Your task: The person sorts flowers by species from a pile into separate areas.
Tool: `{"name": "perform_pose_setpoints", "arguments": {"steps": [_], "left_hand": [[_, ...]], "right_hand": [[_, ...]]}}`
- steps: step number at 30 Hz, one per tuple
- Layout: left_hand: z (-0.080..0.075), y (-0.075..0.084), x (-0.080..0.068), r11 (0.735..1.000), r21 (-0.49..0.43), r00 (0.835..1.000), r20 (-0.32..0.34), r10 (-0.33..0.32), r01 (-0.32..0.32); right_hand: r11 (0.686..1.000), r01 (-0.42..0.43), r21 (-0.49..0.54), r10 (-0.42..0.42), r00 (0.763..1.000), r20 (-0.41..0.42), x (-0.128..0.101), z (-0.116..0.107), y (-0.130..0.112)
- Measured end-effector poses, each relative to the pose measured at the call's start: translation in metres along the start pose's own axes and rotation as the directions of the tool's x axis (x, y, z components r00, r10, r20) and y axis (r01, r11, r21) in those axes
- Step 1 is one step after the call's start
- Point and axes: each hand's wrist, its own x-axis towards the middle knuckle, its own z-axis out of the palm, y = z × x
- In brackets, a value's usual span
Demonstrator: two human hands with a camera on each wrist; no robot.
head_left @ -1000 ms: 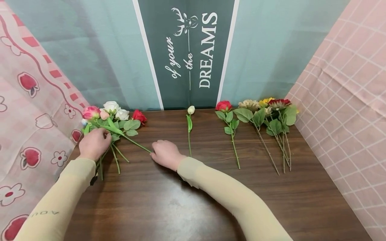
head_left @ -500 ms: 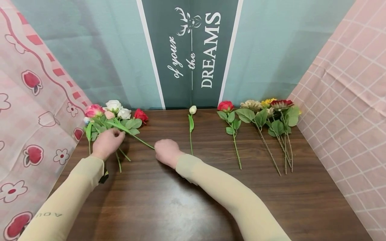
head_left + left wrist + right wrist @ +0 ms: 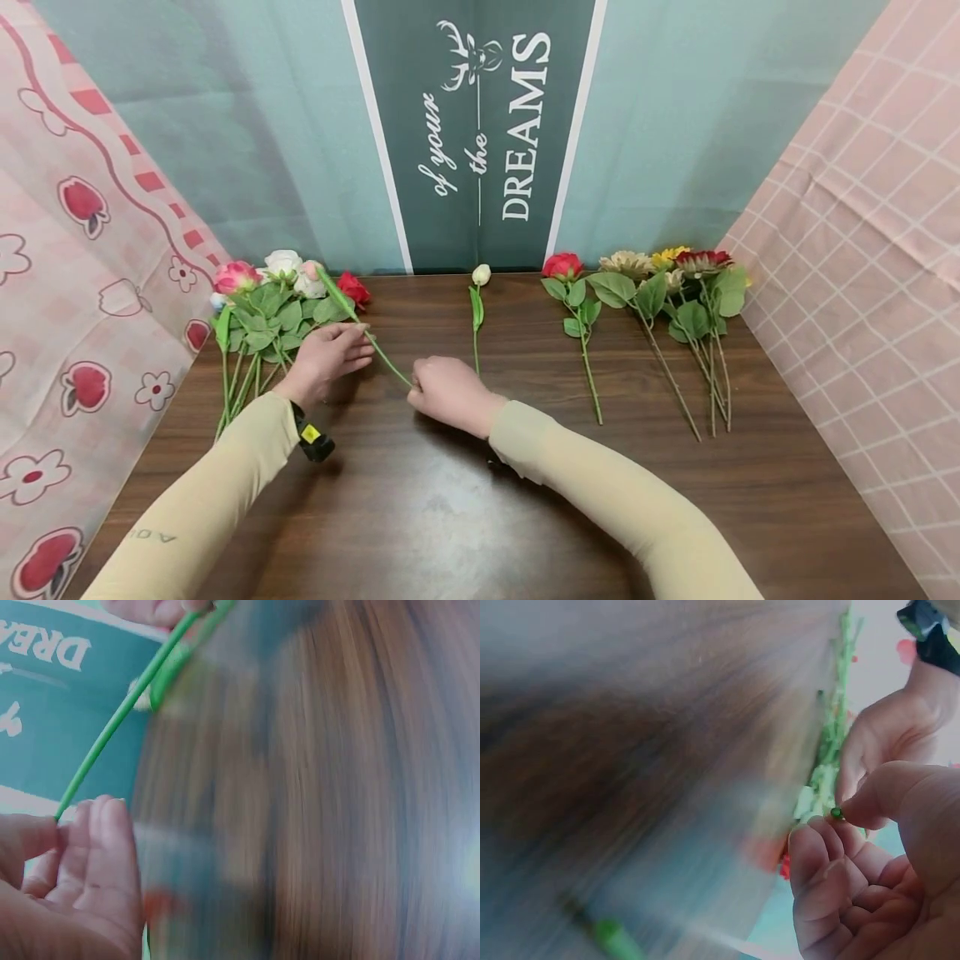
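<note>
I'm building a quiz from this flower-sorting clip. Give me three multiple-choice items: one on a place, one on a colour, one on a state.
1. Where does the single white bud lie?
A. between the left bunch and the red rose
B. at the table's right edge
C. in a vase

2. What colour is the stem the hands share?
A. brown
B. green
C. white

3. How does the right hand hold the stem's end?
A. pinched
B. flat, apart from it
C. under the palm

A, it lies alone mid-table; B, plainly green; A, the right wrist view shows thumb and finger pinching it.
</note>
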Motion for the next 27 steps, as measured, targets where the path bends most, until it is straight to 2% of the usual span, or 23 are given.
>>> {"name": "perform_pose_setpoints", "arguments": {"steps": [4,7,9,13,17,21,24,25,27], "left_hand": [[0.026,0.003,0.0,0.991,-0.112,0.997,0.018,0.076,-0.074],[0.047,0.004,-0.003,0.981,-0.132,0.988,0.036,0.147,-0.141],[0.061,0.005,-0.006,0.975,-0.124,0.98,0.048,0.192,-0.185],[0.089,0.007,-0.01,0.965,-0.087,0.964,0.074,0.254,-0.248],[0.114,0.008,-0.011,0.962,-0.052,0.955,0.113,0.273,-0.268],[0.129,0.009,-0.01,0.963,-0.017,0.952,0.151,0.267,-0.267],[0.135,0.011,-0.008,0.967,0.009,0.954,0.165,0.248,-0.253],[0.136,0.012,-0.007,0.968,0.02,0.955,0.172,0.243,-0.25],[0.136,0.013,-0.003,0.97,0.048,0.957,0.18,0.226,-0.238]], "right_hand": [[0.994,-0.016,0.104,0.019,1.0,-0.023,-0.02,-0.008,0.017],[0.967,-0.059,0.246,0.068,0.997,-0.028,-0.034,-0.012,0.03],[0.931,-0.079,0.358,0.1,0.994,-0.038,-0.042,-0.014,0.038],[0.837,-0.093,0.539,0.143,0.988,-0.051,-0.055,-0.017,0.051],[0.762,-0.106,0.639,0.177,0.983,-0.048,-0.065,-0.019,0.056],[0.714,-0.121,0.689,0.2,0.979,-0.035,-0.071,-0.02,0.058],[0.712,-0.126,0.69,0.203,0.979,-0.03,-0.075,-0.02,0.06],[0.722,-0.125,0.68,0.2,0.979,-0.032,-0.077,-0.021,0.061],[0.766,-0.121,0.632,0.196,0.979,-0.049,-0.08,-0.023,0.066]]}}
